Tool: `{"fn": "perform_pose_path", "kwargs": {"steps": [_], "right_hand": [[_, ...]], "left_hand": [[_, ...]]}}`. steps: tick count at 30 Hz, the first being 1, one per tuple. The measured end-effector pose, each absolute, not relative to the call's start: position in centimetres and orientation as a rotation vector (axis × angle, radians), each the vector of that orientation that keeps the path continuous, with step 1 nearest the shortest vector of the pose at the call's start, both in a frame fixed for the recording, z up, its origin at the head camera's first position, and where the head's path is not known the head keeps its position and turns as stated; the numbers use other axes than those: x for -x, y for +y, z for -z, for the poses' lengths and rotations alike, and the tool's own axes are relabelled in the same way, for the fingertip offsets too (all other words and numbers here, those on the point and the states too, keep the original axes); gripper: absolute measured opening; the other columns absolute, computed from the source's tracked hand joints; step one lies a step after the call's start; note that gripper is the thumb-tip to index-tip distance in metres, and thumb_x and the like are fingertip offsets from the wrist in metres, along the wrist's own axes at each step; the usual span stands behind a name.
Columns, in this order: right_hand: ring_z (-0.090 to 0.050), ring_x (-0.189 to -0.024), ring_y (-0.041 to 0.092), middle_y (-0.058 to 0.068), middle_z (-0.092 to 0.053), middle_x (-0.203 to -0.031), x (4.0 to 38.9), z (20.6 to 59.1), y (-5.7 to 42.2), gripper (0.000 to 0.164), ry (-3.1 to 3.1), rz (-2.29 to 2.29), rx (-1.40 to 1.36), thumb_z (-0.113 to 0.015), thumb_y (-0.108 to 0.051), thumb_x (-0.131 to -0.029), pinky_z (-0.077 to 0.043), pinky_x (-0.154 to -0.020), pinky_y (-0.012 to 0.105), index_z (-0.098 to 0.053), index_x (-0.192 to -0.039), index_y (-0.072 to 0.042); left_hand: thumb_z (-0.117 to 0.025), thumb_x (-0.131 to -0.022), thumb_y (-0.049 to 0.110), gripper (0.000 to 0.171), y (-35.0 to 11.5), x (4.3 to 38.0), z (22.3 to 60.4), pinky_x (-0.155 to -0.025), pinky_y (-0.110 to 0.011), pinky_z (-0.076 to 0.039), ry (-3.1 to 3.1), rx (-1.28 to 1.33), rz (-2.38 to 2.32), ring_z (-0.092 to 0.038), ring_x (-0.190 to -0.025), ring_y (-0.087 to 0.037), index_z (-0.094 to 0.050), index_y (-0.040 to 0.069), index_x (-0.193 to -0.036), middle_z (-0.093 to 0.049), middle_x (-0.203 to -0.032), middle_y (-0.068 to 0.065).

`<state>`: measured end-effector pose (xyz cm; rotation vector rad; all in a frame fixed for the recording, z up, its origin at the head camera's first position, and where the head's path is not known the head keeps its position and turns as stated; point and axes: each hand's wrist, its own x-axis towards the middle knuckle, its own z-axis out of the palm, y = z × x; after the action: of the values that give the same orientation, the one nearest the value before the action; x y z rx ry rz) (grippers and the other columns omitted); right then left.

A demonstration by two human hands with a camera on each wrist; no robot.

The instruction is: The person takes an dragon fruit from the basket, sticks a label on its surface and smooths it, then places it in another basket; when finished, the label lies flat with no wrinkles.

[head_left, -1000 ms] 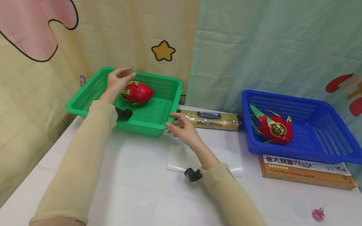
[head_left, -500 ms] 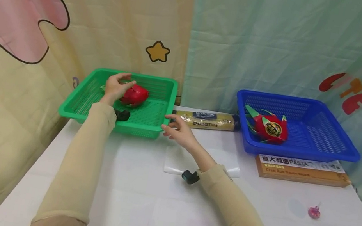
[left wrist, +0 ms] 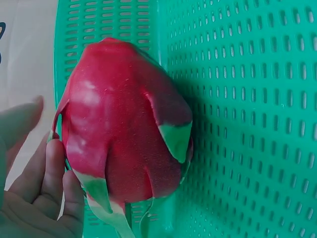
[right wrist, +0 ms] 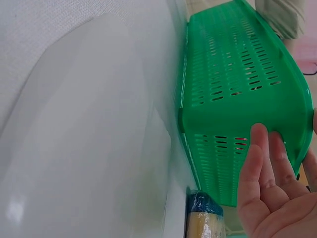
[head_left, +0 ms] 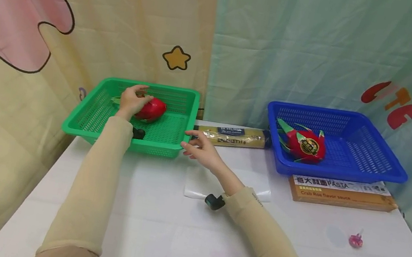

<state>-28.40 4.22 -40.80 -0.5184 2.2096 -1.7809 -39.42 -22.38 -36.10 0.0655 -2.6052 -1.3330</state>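
Observation:
In the head view my left hand [head_left: 131,102] reaches over a red dragon fruit [head_left: 154,110] inside the green basket [head_left: 164,148]. Up close in the left wrist view, the fruit [left wrist: 124,119] has green-tipped scales. Several fingers [left wrist: 52,171] are at one side of it, while the thumb stands apart. My right hand [head_left: 204,150] is at the front right corner of this basket. From the right wrist, relaxed fingers [right wrist: 267,168] lie along the outer wall of the basket [right wrist: 237,111], and others are at its rim, partly cut off by the frame edge.
A spaghetti pack [head_left: 231,136] lies between the green basket and a blue basket [head_left: 345,170], which holds another dragon fruit [head_left: 304,145]. In front are a pasta box [head_left: 344,198], a wrapped pink candy [head_left: 356,240] and a clear plastic sheet [head_left: 197,185]. Curtains hang behind the table.
My left hand has come down closer over the dragon fruit in the green basket. The right hand keeps its place at the corner. The head view has shifted slightly.

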Motion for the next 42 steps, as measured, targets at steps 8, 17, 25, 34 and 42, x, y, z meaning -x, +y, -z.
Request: {"fn": "perform_pose_path", "kwargs": {"steps": [8,17,25,34,42], "right_hand": [[-0.064,-0.095,0.032,0.013,-0.063,-0.107,28.4,40.9,4.2,0.049,2.188,1.785,0.532,-0.058,-0.026,-0.095,-0.052,-0.081,0.041,-0.04,-0.138,-0.014],[-0.065,-0.093,0.028,0.013,-0.063,-0.107,28.2,41.0,4.2,0.047,2.199,1.777,0.53,-0.058,-0.027,-0.095,-0.052,-0.08,0.039,-0.04,-0.138,-0.017],[-0.065,-0.094,0.029,0.019,-0.06,-0.114,28.0,40.7,4.3,0.047,2.194,1.729,0.584,-0.052,-0.025,-0.098,-0.051,-0.082,0.044,-0.032,-0.14,-0.018],[-0.058,-0.107,0.026,0.012,-0.052,-0.125,26.6,38.2,6.4,0.06,2.359,1.759,0.476,-0.06,-0.031,-0.093,-0.05,-0.083,0.037,-0.031,-0.142,-0.01],[-0.043,-0.127,0.028,0.01,-0.026,-0.148,22.4,34.5,9.7,0.083,2.342,2.01,0.553,-0.069,-0.021,-0.087,-0.046,-0.092,0.04,-0.014,-0.149,-0.019]], "left_hand": [[-0.066,-0.087,0.014,0.034,-22.1,38.9,35.2,-0.084,-0.04,-0.045,-2.688,-0.278,1.286,-0.051,-0.107,-0.029,-0.062,0.006,-0.119,-0.058,-0.121,-0.013],[-0.07,-0.082,0.012,0.028,-22.3,38.5,33.6,-0.071,-0.031,-0.05,-2.691,-0.362,1.317,-0.06,-0.08,-0.02,-0.069,0.004,-0.109,-0.065,-0.098,-0.008],[-0.072,-0.08,0.008,0.028,-21.1,37.4,30.0,-0.074,-0.027,-0.052,-2.517,-0.363,1.615,-0.062,-0.067,-0.008,-0.066,0.002,-0.107,-0.062,-0.089,-0.001],[-0.071,-0.079,-0.002,0.025,-16.9,33.6,25.7,-0.069,-0.024,-0.054,-2.274,-0.143,1.99,-0.064,-0.068,-0.01,-0.065,-0.004,-0.103,-0.065,-0.084,-0.002],[-0.074,-0.081,0.015,0.031,-12.3,27.0,24.6,-0.081,-0.034,-0.053,-2.45,0.136,1.991,-0.066,-0.084,-0.017,-0.063,0.002,-0.106,-0.068,-0.098,-0.008]]}}
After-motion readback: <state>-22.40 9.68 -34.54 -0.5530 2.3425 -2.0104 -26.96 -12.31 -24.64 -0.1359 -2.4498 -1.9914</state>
